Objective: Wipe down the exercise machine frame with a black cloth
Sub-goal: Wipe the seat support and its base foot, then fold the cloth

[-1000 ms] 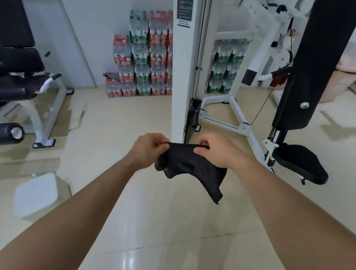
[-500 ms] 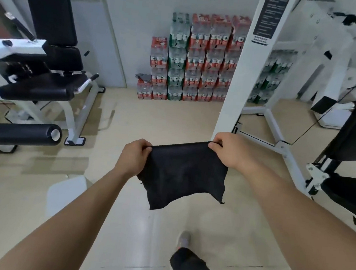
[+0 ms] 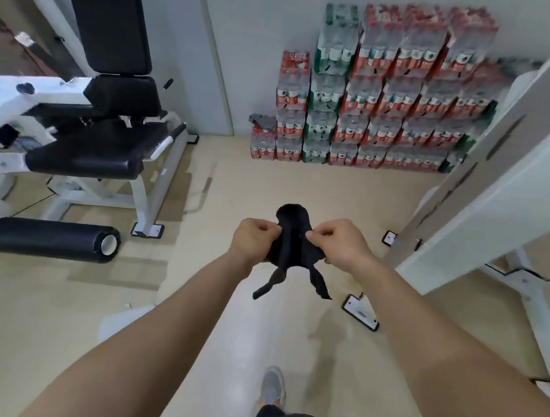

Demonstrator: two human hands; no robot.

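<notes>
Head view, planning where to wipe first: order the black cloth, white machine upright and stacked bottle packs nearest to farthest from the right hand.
1. black cloth, gripped by the right hand.
2. white machine upright, just to its right.
3. stacked bottle packs, against the far wall.

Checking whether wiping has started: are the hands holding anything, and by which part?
Both hands hold the black cloth: the left hand pinches its left side, the right hand its right side. It is bunched between them, two ends dangling.
</notes>
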